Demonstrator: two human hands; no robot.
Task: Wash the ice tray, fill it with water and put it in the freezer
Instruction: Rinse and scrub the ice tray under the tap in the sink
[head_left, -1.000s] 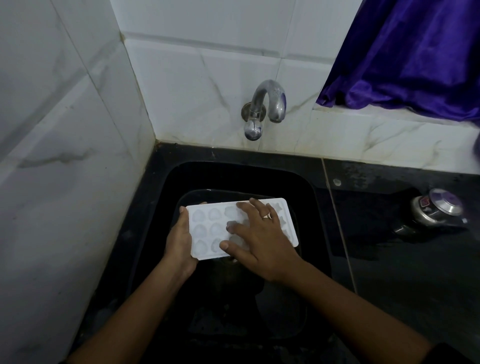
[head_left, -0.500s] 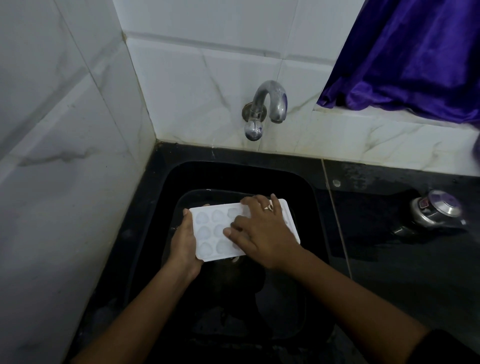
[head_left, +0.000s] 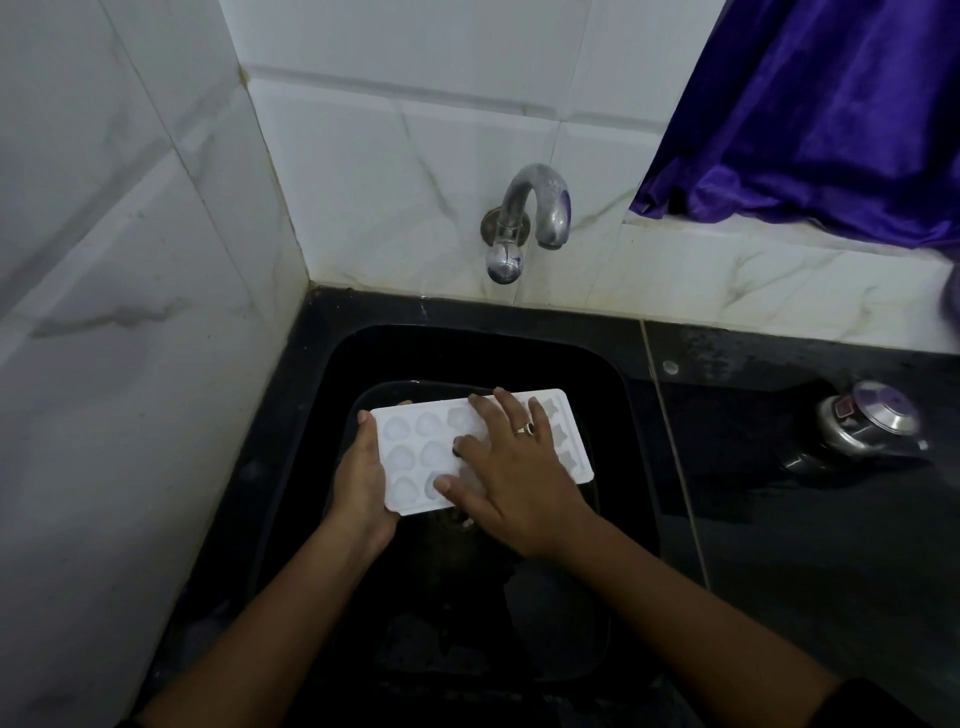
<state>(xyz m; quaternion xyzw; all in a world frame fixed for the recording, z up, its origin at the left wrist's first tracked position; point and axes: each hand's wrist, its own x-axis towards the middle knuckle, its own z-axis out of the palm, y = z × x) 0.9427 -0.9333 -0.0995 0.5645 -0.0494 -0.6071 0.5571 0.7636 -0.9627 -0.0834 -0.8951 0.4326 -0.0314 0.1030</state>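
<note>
A white ice tray (head_left: 415, 457) with rounded moulds is held level over the black sink (head_left: 639, 467). My left hand (head_left: 361, 483) grips its left short edge, thumb on top and fingers underneath. My right hand (head_left: 511, 467), wearing a ring, lies on top of the tray's middle and right part with fingers spread over the moulds. The right moulds are mostly hidden by that hand. A steel tap (head_left: 524, 223) sticks out of the tiled wall above the sink; no water runs from it.
White marble tiles close in on the left and behind. A black counter (head_left: 779, 545) extends right, with a steel lidded pot (head_left: 867, 426) on it. A purple curtain (head_left: 831, 114) hangs at the upper right. A dark vessel sits in the sink under the tray.
My right hand has slid back and forth across the top of the tray, fingers spreading wider now. The left hand kept its grip on the tray's left edge.
</note>
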